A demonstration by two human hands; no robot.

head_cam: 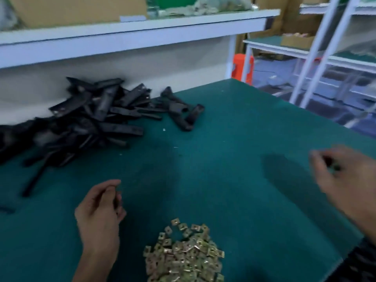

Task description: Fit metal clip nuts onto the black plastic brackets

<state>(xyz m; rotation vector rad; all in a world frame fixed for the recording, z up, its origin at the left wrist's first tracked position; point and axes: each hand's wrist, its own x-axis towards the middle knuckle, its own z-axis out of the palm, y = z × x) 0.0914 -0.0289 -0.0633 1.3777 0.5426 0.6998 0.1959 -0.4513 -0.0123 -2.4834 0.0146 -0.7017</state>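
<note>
Clip nuts (184, 255) heaped brass-coloured at the near edge of the green table (234, 129), between the two forearms; black brackets (85, 117) piled at the far left against the pale back panel, with a few strays (183, 112) lying just right of the heap. No bracket in either hand, no nut yet seated on one, so seemingly at the pick-up stage of a fresh cycle. Best done, by this reading, with one nut taken singly from the loose edge of the pile rather than dug from the middle, open side of the clip turned toward the bracket's edge, hole lined up with the bracket's hole, then pushed on squarely until fully home; a bracket from the near fringe of the heap likely easier to free than one buried under others. Left hand (101, 212) hovering just left of the nuts, fingers curled in with thumb and forefinger drawn close together; possibly something small pinched at the tips, but too blurred to tell. Right hand (343, 180) raised above the table at the right, well apart from both piles, fingers bent inward around a small dark-greenish smear; blurred by motion, so contents not to be told. Behind, a white shelf (142, 31) with cardboard boxes, and white racking (317, 58) beyond the table's right side.
</note>
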